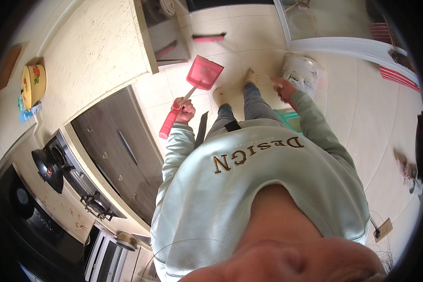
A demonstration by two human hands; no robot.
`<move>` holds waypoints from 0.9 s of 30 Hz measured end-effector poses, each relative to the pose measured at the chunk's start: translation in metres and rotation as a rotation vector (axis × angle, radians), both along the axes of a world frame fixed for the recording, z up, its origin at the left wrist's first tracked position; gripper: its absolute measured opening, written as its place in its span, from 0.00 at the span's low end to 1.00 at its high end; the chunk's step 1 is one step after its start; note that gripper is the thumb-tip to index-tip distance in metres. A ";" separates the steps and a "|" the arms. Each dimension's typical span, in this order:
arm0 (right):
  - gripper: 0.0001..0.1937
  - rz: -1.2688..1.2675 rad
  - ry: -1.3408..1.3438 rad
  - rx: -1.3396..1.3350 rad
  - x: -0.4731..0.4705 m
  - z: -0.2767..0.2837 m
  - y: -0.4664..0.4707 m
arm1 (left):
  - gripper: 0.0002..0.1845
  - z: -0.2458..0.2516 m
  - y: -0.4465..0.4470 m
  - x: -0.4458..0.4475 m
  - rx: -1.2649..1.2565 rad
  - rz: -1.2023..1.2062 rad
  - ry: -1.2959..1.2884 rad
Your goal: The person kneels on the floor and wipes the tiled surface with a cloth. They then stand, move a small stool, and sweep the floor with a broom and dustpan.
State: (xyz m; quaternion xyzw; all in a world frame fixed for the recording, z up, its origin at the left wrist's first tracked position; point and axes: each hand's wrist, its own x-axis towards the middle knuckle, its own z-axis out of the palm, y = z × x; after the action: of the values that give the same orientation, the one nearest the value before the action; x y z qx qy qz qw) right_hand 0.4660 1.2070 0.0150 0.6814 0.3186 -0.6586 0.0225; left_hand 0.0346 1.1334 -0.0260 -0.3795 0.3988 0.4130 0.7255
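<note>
In my left hand is the pink handle of a long-handled dustpan. Its pan lies over the tiled floor in front of my feet. My right hand, blurred by motion, is closed around the handle of a broom. The pink broom head with dark bristles is on the floor beyond the dustpan, and its shaft shows only as a faint blur. A gap of floor separates the broom head from the pan. Whether any sweepings lie in the pan I cannot tell.
A white plastic bag stands by the wall on my right, with a green plastic item near my right leg. Left of me runs a counter with cabinets, a gas stove and a wok. A glass door frame is ahead right.
</note>
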 end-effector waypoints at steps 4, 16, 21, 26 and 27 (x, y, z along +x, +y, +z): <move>0.23 0.005 0.014 0.173 -0.039 -0.055 0.080 | 0.12 0.004 -0.023 -0.010 -0.005 0.049 0.058; 0.23 0.658 -0.153 0.239 -0.032 -0.099 -0.051 | 0.11 -0.007 -0.024 -0.032 0.090 0.102 0.051; 0.23 0.413 0.010 -0.054 0.000 -0.004 -0.087 | 0.11 -0.014 -0.026 -0.035 0.133 0.028 0.032; 0.20 0.023 0.006 -0.092 0.010 0.030 -0.119 | 0.11 -0.017 -0.034 -0.035 0.124 -0.031 -0.025; 0.20 -0.118 0.006 -0.098 0.014 0.029 -0.124 | 0.11 -0.016 -0.036 -0.034 0.118 -0.029 -0.042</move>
State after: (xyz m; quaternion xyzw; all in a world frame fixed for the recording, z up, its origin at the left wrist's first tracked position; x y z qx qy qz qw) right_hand 0.4804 1.0832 0.0443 0.6950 0.2455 -0.6756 0.0162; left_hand 0.0005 1.0975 -0.0418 -0.3390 0.3639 0.4171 0.7607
